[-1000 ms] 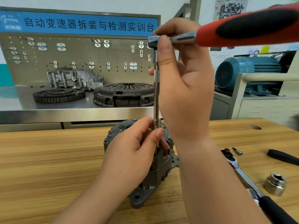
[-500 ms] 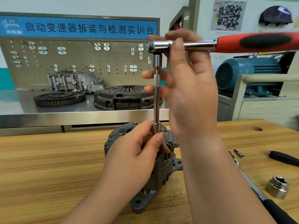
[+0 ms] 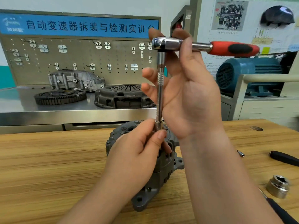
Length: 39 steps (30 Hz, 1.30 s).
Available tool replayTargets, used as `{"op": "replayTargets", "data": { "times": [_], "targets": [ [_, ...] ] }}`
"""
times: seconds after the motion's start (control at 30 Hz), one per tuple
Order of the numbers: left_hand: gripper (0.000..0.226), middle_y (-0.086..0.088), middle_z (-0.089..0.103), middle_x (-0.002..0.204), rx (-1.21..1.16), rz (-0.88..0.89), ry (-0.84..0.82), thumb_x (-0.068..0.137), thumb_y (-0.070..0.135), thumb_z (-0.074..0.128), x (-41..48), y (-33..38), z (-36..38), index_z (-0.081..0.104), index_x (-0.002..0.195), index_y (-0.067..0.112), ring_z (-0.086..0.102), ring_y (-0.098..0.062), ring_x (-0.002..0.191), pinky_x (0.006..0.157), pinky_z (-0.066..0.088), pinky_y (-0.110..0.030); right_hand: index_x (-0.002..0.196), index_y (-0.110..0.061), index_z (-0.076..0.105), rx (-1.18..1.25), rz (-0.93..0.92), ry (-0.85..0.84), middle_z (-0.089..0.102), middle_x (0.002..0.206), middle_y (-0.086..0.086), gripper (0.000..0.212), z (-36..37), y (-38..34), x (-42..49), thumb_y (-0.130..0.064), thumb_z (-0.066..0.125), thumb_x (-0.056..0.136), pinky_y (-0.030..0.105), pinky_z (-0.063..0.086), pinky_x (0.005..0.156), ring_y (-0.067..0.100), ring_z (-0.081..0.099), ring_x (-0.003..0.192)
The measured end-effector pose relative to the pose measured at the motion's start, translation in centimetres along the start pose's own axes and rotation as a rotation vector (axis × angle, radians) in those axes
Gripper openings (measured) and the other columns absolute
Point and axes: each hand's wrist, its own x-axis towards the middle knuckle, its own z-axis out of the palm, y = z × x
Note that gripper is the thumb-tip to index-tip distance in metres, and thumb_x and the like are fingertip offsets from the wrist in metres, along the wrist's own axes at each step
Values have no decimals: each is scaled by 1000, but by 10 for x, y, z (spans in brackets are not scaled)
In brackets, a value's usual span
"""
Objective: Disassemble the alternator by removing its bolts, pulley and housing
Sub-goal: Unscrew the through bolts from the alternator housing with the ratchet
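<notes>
A dark grey alternator (image 3: 163, 172) stands on the wooden table (image 3: 48, 159). A chrome extension bar (image 3: 160, 94) rises straight up from its top, with a socket (image 3: 158, 126) at the lower end. My left hand (image 3: 135, 157) pinches that socket with thumb and fingers against the housing. At the top sits the ratchet (image 3: 168, 44), its red and black handle (image 3: 234, 49) pointing right. My right hand (image 3: 186, 88) holds the ratchet head between thumb and forefinger, the other fingers spread loosely beside the bar. The bolt is hidden under the socket.
A large loose socket (image 3: 277, 186), a small bit (image 3: 241, 154) and two black tool handles (image 3: 284, 159) lie on the table at right. Behind, a steel bench (image 3: 16, 109) carries a flywheel (image 3: 59, 97), a clutch cover (image 3: 123, 96) and a housing. A blue motor (image 3: 249, 75) stands back right.
The ratchet handle has swung away from the camera, pointing to the right now, and sits lower in view. My right fingers have opened out beside the bar. The left hand has stayed on the socket.
</notes>
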Motion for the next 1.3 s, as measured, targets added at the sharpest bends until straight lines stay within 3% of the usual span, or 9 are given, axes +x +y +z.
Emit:
{"op": "replayTargets", "data": {
  "times": [0.23,0.37,0.47,0.53,0.63,0.87,1.0,1.13,1.3],
  "targets": [
    [29,27,68,80,-16,-47,4,82,50,40,0,3,0,61,89,31,62,-4,71,67,55,-43,99,-10,53,-803,-586,-9,57,90,6,10,-1,4,0,-1,49,97,46,47,53,30,52,66],
    [34,26,66,73,-25,4,19,83,60,38,-1,3,0,56,85,31,59,-7,61,58,50,-39,97,-20,54,-523,-316,73,61,105,4,13,3,2,-1,-13,44,101,27,51,57,20,63,68],
    [30,26,64,72,-24,41,8,95,54,36,-1,2,0,55,85,33,58,-3,65,62,47,-36,100,-22,55,-165,-84,59,62,116,5,18,1,1,0,-24,38,103,30,51,60,18,64,62],
    [21,26,65,75,-12,35,-8,90,45,38,0,1,-1,56,89,34,59,-3,70,68,50,-40,100,-23,55,36,19,12,67,107,1,21,-1,-1,1,-29,35,102,29,52,60,17,64,61],
    [25,17,69,77,-2,11,-24,89,44,38,0,1,-1,58,87,30,64,-10,74,73,51,-46,100,-23,55,59,34,-21,65,107,1,20,-2,-1,1,-29,36,101,30,52,60,17,64,62],
    [36,31,68,85,0,-38,-16,82,50,39,0,5,0,63,97,28,65,-6,76,72,55,-46,99,-8,52,-884,-657,15,54,84,-1,8,-4,4,1,-2,48,98,38,43,51,23,48,59],
    [35,25,66,75,-5,-4,11,93,54,34,0,3,1,59,85,31,60,-7,66,64,53,-44,99,-18,55,-441,-300,107,61,100,0,13,3,3,-1,-14,42,102,28,51,51,20,60,59],
    [23,23,65,75,-11,28,-26,89,46,38,-1,2,-1,55,83,32,60,-7,72,68,51,-45,104,-22,55,50,15,25,66,105,0,22,0,-2,1,-29,34,103,25,50,52,13,62,57],
    [32,26,66,72,18,6,-18,93,49,35,1,2,-1,57,82,28,60,-3,70,63,50,-39,102,-21,54,-45,-74,23,63,107,2,18,0,1,0,-24,37,102,26,50,52,14,60,58]
  ]
}}
